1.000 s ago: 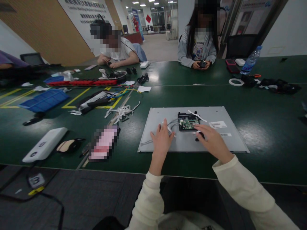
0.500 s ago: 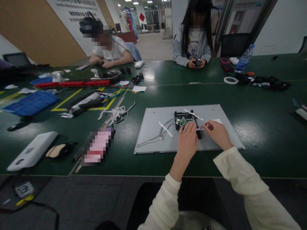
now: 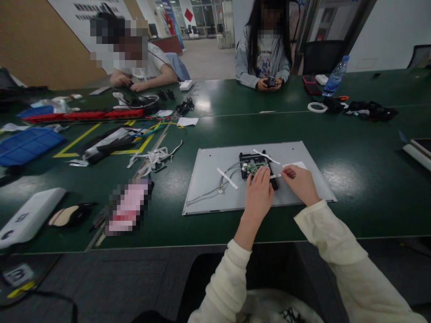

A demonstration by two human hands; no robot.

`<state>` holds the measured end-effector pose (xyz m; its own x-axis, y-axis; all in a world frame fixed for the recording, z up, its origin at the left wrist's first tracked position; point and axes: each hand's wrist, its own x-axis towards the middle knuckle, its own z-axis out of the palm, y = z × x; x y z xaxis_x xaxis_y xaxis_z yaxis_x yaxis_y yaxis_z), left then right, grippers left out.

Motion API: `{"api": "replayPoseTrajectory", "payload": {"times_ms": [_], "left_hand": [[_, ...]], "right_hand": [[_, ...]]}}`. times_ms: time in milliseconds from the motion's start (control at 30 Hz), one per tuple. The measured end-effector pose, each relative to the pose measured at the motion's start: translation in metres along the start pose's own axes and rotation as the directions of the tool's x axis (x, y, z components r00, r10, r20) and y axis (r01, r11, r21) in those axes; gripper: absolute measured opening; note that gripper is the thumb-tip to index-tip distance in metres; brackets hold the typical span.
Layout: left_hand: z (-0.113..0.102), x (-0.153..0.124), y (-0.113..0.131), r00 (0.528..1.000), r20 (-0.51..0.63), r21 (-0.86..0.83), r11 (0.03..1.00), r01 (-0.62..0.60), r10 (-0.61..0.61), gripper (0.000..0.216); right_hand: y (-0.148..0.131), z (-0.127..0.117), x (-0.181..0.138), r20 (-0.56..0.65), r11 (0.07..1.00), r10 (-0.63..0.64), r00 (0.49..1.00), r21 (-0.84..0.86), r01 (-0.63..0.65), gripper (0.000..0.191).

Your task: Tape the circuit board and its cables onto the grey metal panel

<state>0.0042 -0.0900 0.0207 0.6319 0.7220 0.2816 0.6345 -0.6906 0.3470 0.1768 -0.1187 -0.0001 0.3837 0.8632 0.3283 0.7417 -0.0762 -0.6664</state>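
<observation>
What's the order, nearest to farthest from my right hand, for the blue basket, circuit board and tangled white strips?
In the head view, from your right hand:
1. Circuit board: just left.
2. Tangled white strips: farther left.
3. Blue basket: left picture edge.

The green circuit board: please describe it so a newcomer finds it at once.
On the dark green table, find the flat grey panel. Near its middle sits a black frame holding the green circuit board, partly hidden by the left hand. Unlike the frame and white strips nearby, it is green.
</observation>
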Motion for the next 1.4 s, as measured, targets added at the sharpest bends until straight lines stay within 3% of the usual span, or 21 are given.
{"api": "replayPoseTrajectory", "payload": {"times_ms": [100, 233, 367, 467, 633, 800, 967, 1233, 1400], "left_hand": [[-0.003, 0.001, 0.002, 1.0, -0.022, -0.043, 0.999, -0.008, 0.007, 0.044], [-0.01, 0.003, 0.006, 0.991, -0.133, -0.222, 0.973, -0.062, 0.033, 0.038], [-0.016, 0.01, 0.005, 0.967, -0.238, -0.397, 0.918, -0.009, -0.093, 0.032], [-0.017, 0.015, 0.0, 0.968, -0.215, -0.42, 0.907, 0.027, -0.129, 0.022], [-0.009, 0.018, -0.005, 0.983, -0.09, -0.418, 0.902, 0.106, -0.158, 0.018], [0.002, 0.014, -0.003, 0.971, -0.073, -0.342, 0.92, 0.191, -0.228, 0.016], [0.007, 0.014, 0.001, 0.972, -0.056, -0.163, 0.963, 0.215, -0.226, 0.013], [0.008, 0.017, 0.001, 0.969, -0.053, -0.052, 0.97, 0.237, -0.24, 0.017], [0.006, 0.016, 0.004, 0.964, -0.046, 0.031, 0.964, 0.264, -0.262, 0.016]], "right_hand": [[0.0, -0.003, 0.0, -0.051, 0.986, 0.065, 0.997, 0.16, -0.056, 0.018], [-0.004, -0.011, 0.0, -0.07, 0.864, 0.131, 0.989, 0.498, -0.079, 0.03], [-0.008, -0.015, -0.003, -0.065, 0.817, 0.108, 0.992, 0.574, -0.051, 0.029], [-0.007, -0.012, -0.005, -0.045, 0.816, 0.103, 0.994, 0.575, -0.058, 0.029], [-0.002, -0.006, -0.008, -0.062, 0.892, 0.098, 0.993, 0.449, -0.059, 0.03], [0.0, -0.005, -0.011, -0.118, 0.985, -0.003, 0.993, 0.172, 0.024, 0.026], [-0.001, -0.001, -0.009, -0.086, 0.999, -0.018, 0.996, 0.03, 0.021, 0.022], [-0.001, 0.007, -0.005, -0.061, 0.991, -0.07, 0.996, -0.115, 0.062, 0.015], [0.0, 0.009, -0.006, -0.024, 0.976, -0.104, 0.994, -0.193, 0.098, 0.022]]}}
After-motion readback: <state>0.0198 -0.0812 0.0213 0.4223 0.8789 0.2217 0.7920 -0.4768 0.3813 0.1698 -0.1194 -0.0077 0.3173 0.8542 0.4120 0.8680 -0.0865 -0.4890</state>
